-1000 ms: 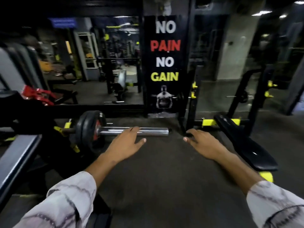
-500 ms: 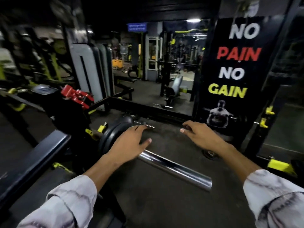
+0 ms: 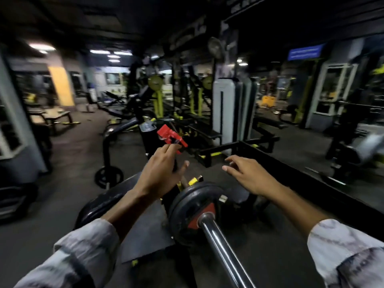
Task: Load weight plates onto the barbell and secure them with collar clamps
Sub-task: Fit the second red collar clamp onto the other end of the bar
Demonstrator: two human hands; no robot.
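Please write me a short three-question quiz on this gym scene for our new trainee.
1. True or false: the left hand reaches up at the red collar clamp.
2. What sits on the chrome barbell sleeve? A) black weight plates B) a red clamp C) nothing
3. Fill in: the right hand is ____ and holds nothing.

Key
1. True; its fingertips are at the clamp, though a firm grip cannot be confirmed.
2. A; the weight plates sit with a bare sleeve in front.
3. open

Dim gym: dark floor (image 3: 68, 163), ceiling lights (image 3: 108, 52), yellow-black machines (image 3: 158, 96).
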